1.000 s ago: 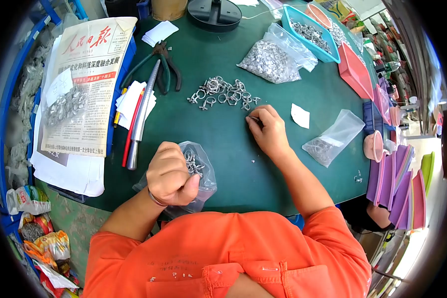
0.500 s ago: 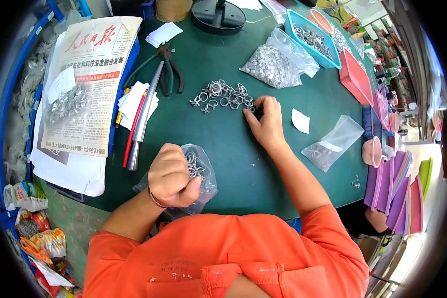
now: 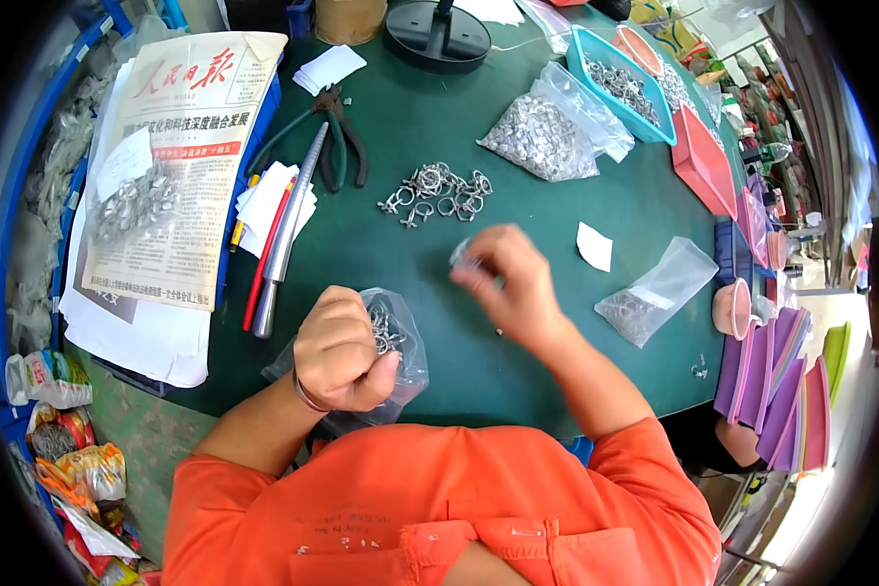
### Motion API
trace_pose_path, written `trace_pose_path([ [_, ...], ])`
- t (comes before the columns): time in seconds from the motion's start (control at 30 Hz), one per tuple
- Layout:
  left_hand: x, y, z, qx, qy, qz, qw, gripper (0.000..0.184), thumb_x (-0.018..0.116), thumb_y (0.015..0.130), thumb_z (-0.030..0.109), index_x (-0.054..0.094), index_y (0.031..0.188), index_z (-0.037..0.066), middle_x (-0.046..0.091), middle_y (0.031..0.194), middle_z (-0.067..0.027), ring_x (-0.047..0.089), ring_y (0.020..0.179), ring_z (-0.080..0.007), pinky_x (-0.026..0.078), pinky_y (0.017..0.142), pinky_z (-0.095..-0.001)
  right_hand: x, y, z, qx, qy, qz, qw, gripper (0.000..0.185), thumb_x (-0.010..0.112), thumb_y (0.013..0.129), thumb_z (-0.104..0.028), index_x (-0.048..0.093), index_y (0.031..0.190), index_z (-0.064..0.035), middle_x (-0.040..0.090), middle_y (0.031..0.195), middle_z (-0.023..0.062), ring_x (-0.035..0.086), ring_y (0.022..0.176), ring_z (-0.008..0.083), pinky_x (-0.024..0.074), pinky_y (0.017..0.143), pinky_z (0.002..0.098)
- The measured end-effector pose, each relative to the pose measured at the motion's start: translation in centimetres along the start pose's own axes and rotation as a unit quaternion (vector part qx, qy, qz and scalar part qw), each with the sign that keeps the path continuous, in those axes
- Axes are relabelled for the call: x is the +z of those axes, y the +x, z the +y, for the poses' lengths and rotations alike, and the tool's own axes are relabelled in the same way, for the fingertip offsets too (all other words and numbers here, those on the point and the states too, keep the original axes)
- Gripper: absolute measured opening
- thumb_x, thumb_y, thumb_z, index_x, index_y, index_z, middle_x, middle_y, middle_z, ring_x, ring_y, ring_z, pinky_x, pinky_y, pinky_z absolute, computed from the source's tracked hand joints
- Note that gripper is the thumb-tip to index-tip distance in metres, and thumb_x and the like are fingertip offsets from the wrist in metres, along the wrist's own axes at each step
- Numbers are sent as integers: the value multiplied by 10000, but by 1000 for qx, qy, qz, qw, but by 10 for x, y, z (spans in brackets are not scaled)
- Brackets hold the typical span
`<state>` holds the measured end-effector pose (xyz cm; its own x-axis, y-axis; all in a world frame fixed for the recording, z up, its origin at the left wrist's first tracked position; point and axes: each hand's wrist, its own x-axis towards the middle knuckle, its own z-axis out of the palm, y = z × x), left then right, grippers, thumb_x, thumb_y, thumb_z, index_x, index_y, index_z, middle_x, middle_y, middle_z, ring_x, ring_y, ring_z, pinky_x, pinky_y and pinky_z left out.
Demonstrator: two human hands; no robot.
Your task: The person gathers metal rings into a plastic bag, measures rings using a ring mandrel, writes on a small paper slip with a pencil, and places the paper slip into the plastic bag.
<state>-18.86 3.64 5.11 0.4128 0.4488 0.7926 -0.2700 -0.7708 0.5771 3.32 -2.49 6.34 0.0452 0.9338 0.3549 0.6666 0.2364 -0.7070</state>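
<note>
My left hand [image 3: 340,354] is closed on the edge of a clear plastic bag [image 3: 408,363], near the table's front edge. Metal rings [image 3: 385,328] show inside the bag's mouth. Above and to the right, my right hand [image 3: 514,288] hovers over the green table, smeared by motion. Its thumb and fingers pinch a metal ring [image 3: 461,254], blurred; whether there is more than one I cannot tell. Beyond that hand lies a loose pile of metal rings [image 3: 438,188] on the table.
A tapered metal ring mandrel [image 3: 291,234], a red pen [image 3: 264,264] and pliers [image 3: 334,146] lie left, beside a newspaper [image 3: 181,186]. Filled plastic bags [image 3: 542,132] [image 3: 645,303] lie right. A turquoise tray [image 3: 666,127] of rings and a black lamp base [image 3: 438,39] stand farther back.
My right hand has come away from the ring pile toward me, carrying a ring. The pile has lost its right end. My left hand stays on the bag.
</note>
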Motion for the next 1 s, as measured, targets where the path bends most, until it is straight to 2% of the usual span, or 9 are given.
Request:
trace_pose_path([
  [0.03, 0, 0, 1, -3, -4, -2, 1000, 292, 660, 690, 2, 429, 526, 74, 430, 522, -29, 422, 469, -210, 377, 548, -344, 5, -2, -16, -57, 47, -60, 995, 218, 753, 738, -59, 606, 896, -20, 608, 870, 122, 593, 816, 308, 501, 707, 375],
  [0.1, 0, 0, 0, 1, -1, 0, 1000, 294, 659, 690, 2, 426, 525, 74, 429, 521, -30, 422, 468, -210, 377, 547, -344, 5, -5, -51, 29, 183, -219, 958, 235, 747, 749, -103, 629, 936, -23, 604, 905, 126, 597, 881, 315, 513, 752, 386],
  [0.17, 0, -1, 0, 3, 4, 4, 1000, 296, 658, 690, 2, 424, 524, 75, 428, 520, -31, 421, 468, -210, 377, 545, -345, 14, 7, -26, -138, 22, -131, 982, 267, 725, 775, -142, 636, 998, -26, 606, 989, 140, 595, 934, 328, 504, 813, 399],
  [0.3, 2, -2, 1, 5, -1, 16, 1000, 305, 656, 690, 3, 415, 519, 76, 419, 515, -31, 415, 464, -213, 375, 541, -346, 18, 48, 37, -78, -225, 55, 970, 283, 695, 802, -164, 647, 1070, -85, 571, 1159, 140, 552, 1060, 335, 439, 921, 439],
  [0.43, 0, -2, 0, 1, 7, 12, 1000, 314, 658, 683, 1, 407, 511, 77, 412, 511, -32, 412, 460, -216, 374, 540, -346, 13, 28, 45, -124, -167, -58, 976, 276, 689, 808, -170, 648, 1070, -93, 577, 1162, 118, 547, 1044, 324, 433, 904, 436],
  [0.63, -1, -3, 0, 1, -4, -9, 1000, 261, 615, 737, 22, 446, 540, 39, 456, 537, -47, 441, 481, -206, 397, 550, -366, -16, -13, 30, -55, -159, -133, 977, 252, 685, 816, -143, 654, 1058, -77, 573, 1205, 99, 546, 1013, 307, 433, 893, 404],
  [0.7, -2, -3, 1, 1, -6, -14, 1000, 259, 614, 740, 22, 446, 543, 38, 456, 540, -49, 441, 483, -208, 397, 550, -368, -21, -21, 32, -52, -109, -87, 989, 213, 653, 847, -102, 648, 1054, -52, 594, 1170, 114, 564, 981, 287, 450, 868, 375],
  [0.83, 0, -3, 1, 0, -4, -6, 1000, 251, 609, 747, 22, 447, 555, 35, 453, 551, -53, 441, 486, -213, 399, 552, -375, -44, -36, 66, 190, -10, 143, 971, 159, 559, 892, 13, 632, 1033, -4, 620, 991, 124, 589, 922, 227, 474, 800, 305],
  [1.0, 3, -2, -1, -5, -8, 10, 1000, 271, 647, 692, -6, 439, 528, 52, 420, 514, -39, 407, 461, -215, 366, 531, -346, -48, -36, 43, 103, -48, -18, 993, 276, 624, 784, 81, 640, 1038, -26, 593, 1048, 123, 576, 948, 286, 474, 836, 347],
])
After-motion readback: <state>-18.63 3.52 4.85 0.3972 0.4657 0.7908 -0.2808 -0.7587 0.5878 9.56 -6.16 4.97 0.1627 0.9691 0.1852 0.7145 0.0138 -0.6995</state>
